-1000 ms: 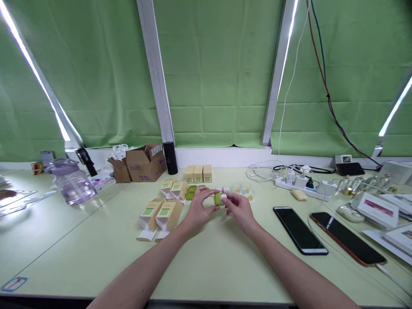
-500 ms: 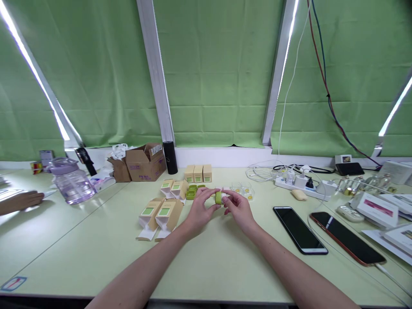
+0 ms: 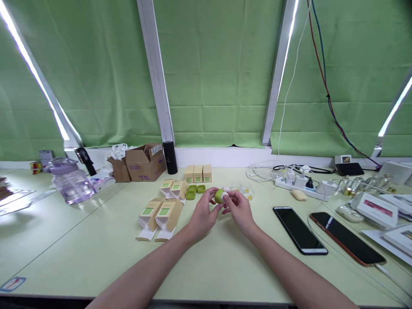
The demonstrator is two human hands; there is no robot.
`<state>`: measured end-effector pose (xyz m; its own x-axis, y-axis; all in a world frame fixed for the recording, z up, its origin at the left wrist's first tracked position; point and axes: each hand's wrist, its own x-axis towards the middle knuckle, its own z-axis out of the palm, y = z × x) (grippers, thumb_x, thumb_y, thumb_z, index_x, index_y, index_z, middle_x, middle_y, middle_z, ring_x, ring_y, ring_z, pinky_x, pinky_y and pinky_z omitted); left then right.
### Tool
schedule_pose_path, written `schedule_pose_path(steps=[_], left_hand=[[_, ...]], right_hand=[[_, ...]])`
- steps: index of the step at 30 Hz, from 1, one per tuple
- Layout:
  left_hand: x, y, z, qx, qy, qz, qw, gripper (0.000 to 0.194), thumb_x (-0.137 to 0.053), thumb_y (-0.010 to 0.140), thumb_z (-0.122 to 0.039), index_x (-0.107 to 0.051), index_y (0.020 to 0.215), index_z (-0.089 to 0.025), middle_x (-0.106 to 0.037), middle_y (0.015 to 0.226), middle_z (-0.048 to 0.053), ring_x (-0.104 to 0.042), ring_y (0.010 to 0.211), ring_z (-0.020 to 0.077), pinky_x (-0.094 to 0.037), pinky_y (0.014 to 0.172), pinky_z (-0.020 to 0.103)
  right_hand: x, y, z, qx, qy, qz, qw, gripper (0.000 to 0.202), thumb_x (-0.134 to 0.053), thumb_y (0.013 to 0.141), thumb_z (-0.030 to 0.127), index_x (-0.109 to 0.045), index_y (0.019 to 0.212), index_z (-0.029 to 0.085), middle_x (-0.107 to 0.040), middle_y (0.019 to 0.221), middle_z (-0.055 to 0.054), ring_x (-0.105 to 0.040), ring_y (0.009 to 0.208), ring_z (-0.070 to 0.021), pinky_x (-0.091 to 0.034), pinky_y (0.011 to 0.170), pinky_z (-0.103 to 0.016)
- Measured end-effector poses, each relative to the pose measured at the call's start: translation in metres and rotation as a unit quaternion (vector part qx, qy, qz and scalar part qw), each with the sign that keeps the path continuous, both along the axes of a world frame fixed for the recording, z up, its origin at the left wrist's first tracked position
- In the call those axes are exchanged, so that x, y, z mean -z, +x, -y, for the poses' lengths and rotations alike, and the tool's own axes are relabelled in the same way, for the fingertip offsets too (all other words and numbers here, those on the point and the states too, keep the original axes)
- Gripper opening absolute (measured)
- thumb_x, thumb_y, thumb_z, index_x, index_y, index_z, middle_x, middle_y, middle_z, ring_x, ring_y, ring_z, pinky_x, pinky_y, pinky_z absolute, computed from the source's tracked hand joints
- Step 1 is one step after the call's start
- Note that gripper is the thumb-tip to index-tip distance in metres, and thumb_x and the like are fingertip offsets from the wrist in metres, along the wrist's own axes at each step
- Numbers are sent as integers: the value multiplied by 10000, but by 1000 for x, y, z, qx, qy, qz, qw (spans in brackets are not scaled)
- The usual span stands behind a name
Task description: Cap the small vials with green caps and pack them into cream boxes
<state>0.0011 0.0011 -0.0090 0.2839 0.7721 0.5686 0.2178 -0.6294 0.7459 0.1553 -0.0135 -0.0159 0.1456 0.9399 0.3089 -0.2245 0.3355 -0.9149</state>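
Note:
Over the middle of the table, a small green container [image 3: 219, 196] with a white part on its right side is pinched between my two hands. My left hand [image 3: 205, 211] grips its left side with thumb and fingers closed on it. From the right, my right hand [image 3: 238, 209] presses fingertips against the white part. Just behind my left hand lie several more small green square containers [image 3: 191, 195]. Beyond my right hand rests a clear plastic tray [image 3: 250, 192] with yellow spots in it. Opened kraft boxes [image 3: 169, 213] with green labels lie to the left.
Three upright kraft boxes [image 3: 198, 174] stand at the back. Further left are a cardboard carton [image 3: 146, 165], a black cylinder [image 3: 170, 158] and a purple-lidded jug [image 3: 73, 182]. Two phones [image 3: 300, 230], a power strip [image 3: 302, 185] with cables and white boxes [image 3: 375, 209] occupy the right.
The green container has turned in my fingers, now tilted with its top face showing. My left hand has shifted slightly right, uncovering the green containers behind. Another person's hand at far left has drawn back.

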Motion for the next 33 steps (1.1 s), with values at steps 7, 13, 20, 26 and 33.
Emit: schedule_pose_path(steps=[7,13,20,26,33], left_hand=[[-3,-1,-2,32,-41,42,998,463,-638,953,-403,-585,1379,-231,-687,1249,106,-685,1017,229,-568,941,382],[-7,-3,-10,117,-150,150,970,553,-702,907,-444,-572,1377,-184,-708,1221,145,-680,1091,258,-587,890,372],[-8,-2,-6,164,-201,185,948,560,-806,818,-474,-655,1266,-173,-705,1274,164,-700,1100,275,-575,915,380],[-8,-1,-3,181,-232,190,937,601,-813,816,-477,-638,1301,-167,-744,1175,155,-744,987,271,-593,911,426],[-5,2,-7,158,-245,206,934,585,-826,794,-460,-644,1244,-134,-768,1074,139,-753,957,266,-602,896,418]], right_hand=[[-3,-1,2,-16,-2,-4,1000,510,-814,727,657,-651,894,203,-686,688,-11,-623,613,-161,-585,523,-299],[-5,5,6,54,46,110,991,409,-795,784,541,-683,1015,222,-707,953,-72,-628,763,-194,-561,577,-305],[-9,8,15,123,171,323,923,380,-699,876,305,-673,1255,316,-648,1308,-98,-663,893,-243,-556,649,-356],[-1,10,10,115,204,356,905,366,-625,919,234,-684,1269,324,-661,1330,-84,-671,1121,-292,-590,702,-361],[8,11,2,117,252,384,881,331,-577,948,192,-643,1267,251,-658,1287,-125,-683,1076,-265,-625,673,-345]])
